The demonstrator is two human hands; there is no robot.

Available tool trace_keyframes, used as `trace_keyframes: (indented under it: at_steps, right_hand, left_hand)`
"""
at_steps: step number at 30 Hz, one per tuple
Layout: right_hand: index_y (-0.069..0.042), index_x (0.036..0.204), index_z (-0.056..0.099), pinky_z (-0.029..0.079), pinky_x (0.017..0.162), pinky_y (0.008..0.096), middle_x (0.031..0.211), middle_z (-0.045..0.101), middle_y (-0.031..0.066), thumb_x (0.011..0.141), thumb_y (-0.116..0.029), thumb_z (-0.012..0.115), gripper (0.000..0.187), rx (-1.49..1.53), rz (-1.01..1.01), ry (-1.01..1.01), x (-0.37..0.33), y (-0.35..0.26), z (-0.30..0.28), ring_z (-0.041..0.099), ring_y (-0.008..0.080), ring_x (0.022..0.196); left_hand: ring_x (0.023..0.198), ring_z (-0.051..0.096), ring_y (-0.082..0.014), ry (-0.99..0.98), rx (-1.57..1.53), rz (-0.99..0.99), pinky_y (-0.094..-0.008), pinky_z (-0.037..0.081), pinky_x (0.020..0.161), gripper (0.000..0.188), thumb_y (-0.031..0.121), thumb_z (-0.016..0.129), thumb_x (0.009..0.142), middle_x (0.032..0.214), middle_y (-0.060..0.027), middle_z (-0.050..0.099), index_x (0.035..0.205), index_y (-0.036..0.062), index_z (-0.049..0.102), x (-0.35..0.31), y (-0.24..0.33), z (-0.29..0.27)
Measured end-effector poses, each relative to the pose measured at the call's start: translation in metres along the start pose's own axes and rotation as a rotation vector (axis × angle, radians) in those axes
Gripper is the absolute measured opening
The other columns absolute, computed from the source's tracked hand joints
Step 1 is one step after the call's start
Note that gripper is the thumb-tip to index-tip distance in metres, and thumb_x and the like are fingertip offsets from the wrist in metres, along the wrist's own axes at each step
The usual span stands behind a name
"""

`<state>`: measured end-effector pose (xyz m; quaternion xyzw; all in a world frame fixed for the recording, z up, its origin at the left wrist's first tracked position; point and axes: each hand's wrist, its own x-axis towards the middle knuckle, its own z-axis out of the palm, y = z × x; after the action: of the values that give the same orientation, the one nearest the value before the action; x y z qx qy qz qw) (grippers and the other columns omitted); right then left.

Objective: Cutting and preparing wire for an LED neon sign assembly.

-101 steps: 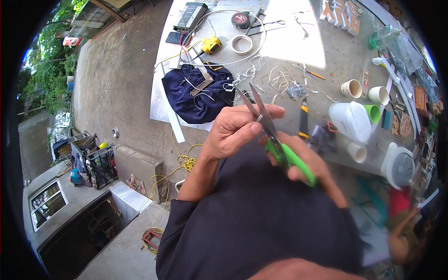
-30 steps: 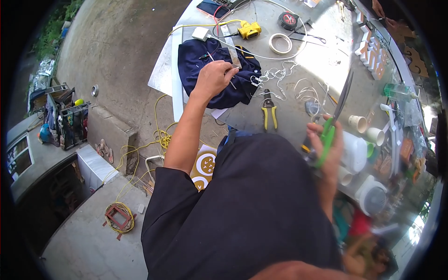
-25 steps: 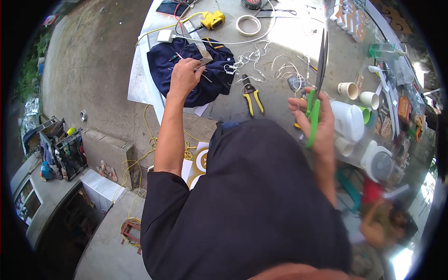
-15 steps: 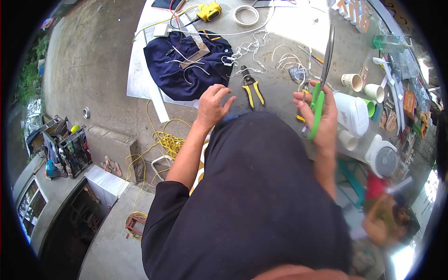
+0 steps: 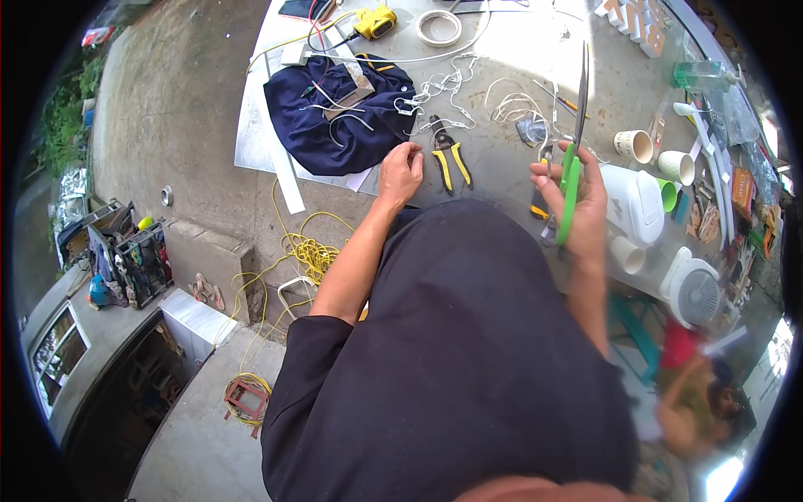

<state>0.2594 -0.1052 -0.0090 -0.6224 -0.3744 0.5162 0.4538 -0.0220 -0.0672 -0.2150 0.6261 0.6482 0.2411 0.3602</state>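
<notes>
Well, green-handled scissors (image 5: 570,201): at 2 o'clock, in the right hand (image 5: 590,199), above the table (image 5: 502,171); blades point to 12, perhaps to keep the tips clear of the other hand.
Right-hand fingers: bent about the scissor handles; the blades look nearly together, and the hold seems loose, more parked than pressing.
Left hand (image 5: 401,173): at 12 o'clock, by the near table edge, between the navy cloth and the pliers; fingers drawn in, narrow; I cannot tell whether they pinch anything or whether the hand touches the table.
Yellow-handled pliers (image 5: 452,161): at 1 o'clock, flat on the table, handles toward 5, which looks handy for a near reach.
Navy cloth (image 5: 368,153): bunched at 11 o'clock; thin white wires (image 5: 358,125) lie across it, perhaps because they show up well against the dark folds.
Hidden parts: a yellow-and-black tool (image 5: 538,203) at 2 o'clock is partly behind the right hand; its working end is unclear.
Cut off or blurred: a dark flat device (image 5: 303,7) leaves the view past 11; another person (image 5: 690,406) at 4 is smeared.
</notes>
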Motion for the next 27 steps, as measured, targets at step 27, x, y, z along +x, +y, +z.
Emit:
trace_keyframes:
  at_steps: [27]
  right_hand:
    - [-0.002, 0.137, 0.047, 0.055, 0.072, 0.0256, 0.094, 0.075, 0.0142, 0.094, -0.004, 0.067, 0.048, 0.207, -0.126, -0.135, -0.003, 0.002, -0.022, 0.071, 0.0125, 0.084]
  left_hand:
    - [0.093, 0.073, -0.0180, -0.006, -0.931, 0.072, -0.0315, 0.057, 0.087, 0.023, 0.005, 0.071, 0.095, 0.104, -0.0158, 0.075, 0.114, -0.0071, 0.066, -0.046, 0.224, -0.059]
